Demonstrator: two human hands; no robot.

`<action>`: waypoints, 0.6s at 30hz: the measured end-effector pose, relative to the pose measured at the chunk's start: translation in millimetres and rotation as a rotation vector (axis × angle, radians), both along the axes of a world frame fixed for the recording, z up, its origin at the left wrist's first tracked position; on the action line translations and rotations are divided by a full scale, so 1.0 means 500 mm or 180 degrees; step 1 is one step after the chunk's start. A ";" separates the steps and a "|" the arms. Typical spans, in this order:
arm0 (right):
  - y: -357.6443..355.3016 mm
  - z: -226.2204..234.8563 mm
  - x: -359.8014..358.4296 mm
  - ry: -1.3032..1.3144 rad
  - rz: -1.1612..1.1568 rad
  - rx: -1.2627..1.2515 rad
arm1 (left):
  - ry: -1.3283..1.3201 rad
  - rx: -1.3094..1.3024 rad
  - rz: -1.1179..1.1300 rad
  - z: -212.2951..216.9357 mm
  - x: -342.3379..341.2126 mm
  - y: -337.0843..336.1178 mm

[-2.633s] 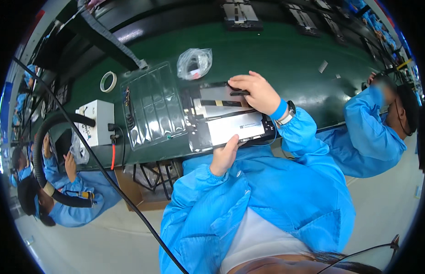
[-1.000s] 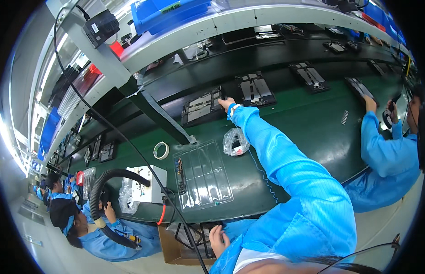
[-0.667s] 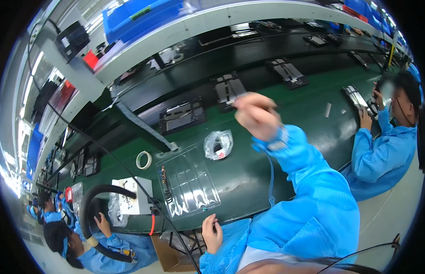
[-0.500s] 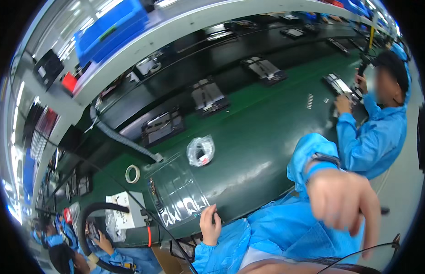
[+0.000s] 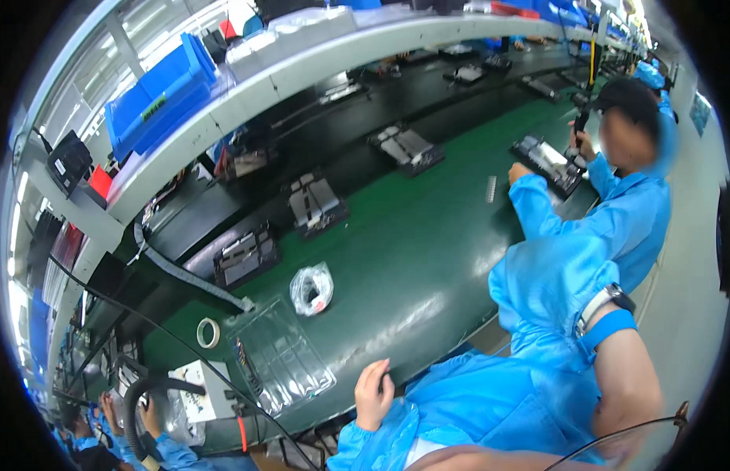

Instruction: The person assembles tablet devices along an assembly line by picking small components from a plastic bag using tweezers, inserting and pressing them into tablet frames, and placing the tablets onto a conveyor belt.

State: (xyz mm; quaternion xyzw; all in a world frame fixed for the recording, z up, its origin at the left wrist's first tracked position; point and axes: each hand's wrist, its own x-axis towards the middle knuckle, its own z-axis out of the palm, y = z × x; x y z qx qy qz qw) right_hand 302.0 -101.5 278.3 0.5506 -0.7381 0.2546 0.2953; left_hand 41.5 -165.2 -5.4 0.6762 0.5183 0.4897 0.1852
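My left hand [image 5: 373,396] hovers at or rests on the front edge of the green-topped bench; I cannot tell whether it touches. Its fingers are loosely curled and apart, with nothing visible in them. My right hand [image 5: 628,396] is drawn back at the lower right, away from the bench, with a watch and blue band on the wrist. Its fingers are turned away and hidden. Nearest my left hand lies a clear plastic tray [image 5: 304,363] with compartments and a dark row of small parts along one side. A roll in a clear bag [image 5: 311,302] sits beyond it.
A tape roll [image 5: 208,333] and white box [image 5: 196,385] stand at the left, near a black hose [image 5: 137,392]. Several dark device assemblies [image 5: 314,202] line the far side. A co-worker [image 5: 624,188] works at the right. Blue bins [image 5: 157,98] fill the shelf above.
My right hand has swung down and back toward my body at the lower right. The view has shifted, so bench items appear further left. My left hand stays near the bench edge.
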 end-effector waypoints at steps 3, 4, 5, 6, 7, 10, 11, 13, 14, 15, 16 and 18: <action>0.013 0.002 0.018 -0.0032 0.0221 0.0415 | -0.0001 -0.0033 0.0094 0.006 0.000 0.001; 0.017 -0.001 0.005 -0.0037 0.0139 0.0253 | -0.0023 -0.0113 0.0097 0.007 -0.006 -0.001; 0.021 -0.005 -0.007 0.0040 -0.0011 0.0022 | -0.0015 -0.0106 0.0106 0.008 -0.006 0.003; 0.025 -0.009 -0.020 0.0139 -0.0151 -0.0182 | -0.0028 -0.0053 0.0046 0.011 0.000 0.012; 0.023 -0.011 -0.037 0.0245 -0.0238 -0.0322 | -0.0047 -0.0023 0.0008 0.012 0.003 0.014; 0.008 -0.018 -0.073 0.0828 -0.0448 -0.0560 | -0.0018 -0.0003 -0.0004 0.016 0.005 0.021; 0.006 -0.021 -0.084 0.1095 -0.0503 -0.0616 | -0.0016 0.0051 0.0008 0.015 0.005 0.020; -0.001 -0.019 -0.098 0.1703 -0.0687 -0.0686 | -0.0014 -0.0017 0.0045 0.015 0.007 0.020; -0.007 -0.020 -0.101 0.1942 -0.0784 -0.0685 | 0.0056 0.0021 0.0011 0.015 0.009 0.023; -0.012 -0.021 -0.102 0.2145 -0.0887 -0.0692 | 0.0123 0.0061 -0.0029 0.016 0.011 0.025; -0.011 -0.027 -0.109 0.2311 -0.0935 -0.0737 | 0.0090 -0.0026 -0.0007 0.013 0.006 0.021; -0.008 -0.036 -0.117 0.2581 -0.1030 -0.0831 | 0.0048 -0.0109 0.0077 0.019 -0.002 0.012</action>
